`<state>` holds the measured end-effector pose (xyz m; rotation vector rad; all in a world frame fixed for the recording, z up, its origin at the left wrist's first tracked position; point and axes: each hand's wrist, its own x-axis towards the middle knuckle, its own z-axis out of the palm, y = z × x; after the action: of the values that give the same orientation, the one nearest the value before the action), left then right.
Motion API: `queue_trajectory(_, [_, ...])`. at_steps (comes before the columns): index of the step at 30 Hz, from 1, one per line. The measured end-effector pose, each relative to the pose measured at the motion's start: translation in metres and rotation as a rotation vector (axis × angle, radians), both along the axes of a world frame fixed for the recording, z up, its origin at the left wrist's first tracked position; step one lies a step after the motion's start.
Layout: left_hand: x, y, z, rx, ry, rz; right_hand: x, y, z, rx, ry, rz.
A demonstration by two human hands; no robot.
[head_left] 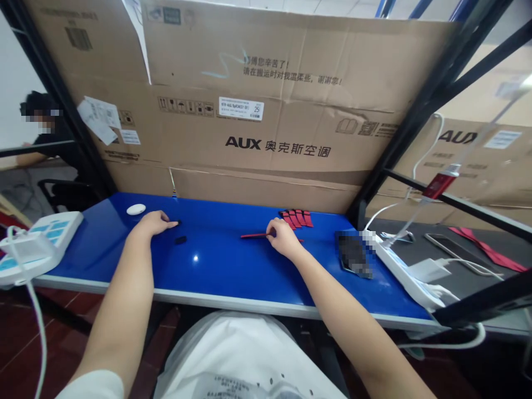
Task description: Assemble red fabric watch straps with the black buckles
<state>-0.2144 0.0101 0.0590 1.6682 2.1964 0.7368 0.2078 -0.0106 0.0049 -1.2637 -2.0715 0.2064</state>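
Note:
My left hand (157, 223) reaches over the blue table at the left, its fingers closed in a pinch on a small black piece (179, 222). Just in front of it lies another small black block (180, 240). My right hand (283, 237) is closed around a thin red strip (252, 236), which sticks out to the left of the fingers and a little to the right. Beyond that hand, several red pieces with black bands (300, 218) lie side by side. The exact kind of these small parts cannot be made out.
A white oval object (136, 209) lies at the back left. Power strips (62, 244) stand at both table ends. A dark phone-like slab (353, 255) lies at the right. Cardboard (187, 127) walls off the back. Another person (54, 127) sits beyond the left frame post.

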Motion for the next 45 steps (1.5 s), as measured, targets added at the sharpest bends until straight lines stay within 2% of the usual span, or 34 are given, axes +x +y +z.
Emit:
queue_trajectory(3, [0.005, 0.007, -0.009, 0.014, 0.074, 0.004, 0.0, -0.002, -0.003, -0.034, -0.077, 0.047])
queue_trajectory(8, [0.013, 0.021, -0.021, 0.076, 0.076, -0.093, -0.017, -0.004, -0.013, -0.144, -0.088, 0.052])
queue_trajectory(12, [0.046, 0.027, -0.023, 0.118, -0.011, -0.207, -0.031, 0.002, -0.013, -0.212, -0.02, 0.011])
queue_trajectory(14, [0.073, 0.026, -0.023, 0.143, -0.173, -0.327, -0.033, 0.009, -0.009, -0.336, 0.08, 0.05])
queue_trajectory(18, [0.128, 0.014, -0.026, 0.071, -0.739, -0.626, -0.032, 0.026, 0.005, -0.596, 0.208, 0.194])
queue_trajectory(21, [0.153, 0.004, -0.029, 0.007, -0.97, -0.693, -0.035, 0.032, 0.012, -0.662, 0.345, 0.289])
queue_trajectory(23, [0.161, -0.001, -0.031, -0.004, -1.01, -0.695, -0.038, 0.032, 0.012, -0.659, 0.488, 0.344])
queue_trajectory(25, [0.164, -0.004, -0.033, 0.001, -1.005, -0.705, -0.04, 0.029, 0.01, -0.627, 0.537, 0.365])
queue_trajectory(33, [0.171, -0.008, -0.039, -0.028, -1.012, -0.724, -0.034, 0.016, 0.008, -0.477, 0.349, 0.445])
queue_trajectory(39, [0.168, -0.012, -0.038, -0.109, -1.025, -0.773, -0.033, 0.01, 0.01, -0.429, 0.315, 0.487])
queue_trajectory(45, [0.167, -0.011, -0.04, -0.114, -1.087, -0.777, -0.039, 0.008, 0.007, -0.376, 0.354, 0.463])
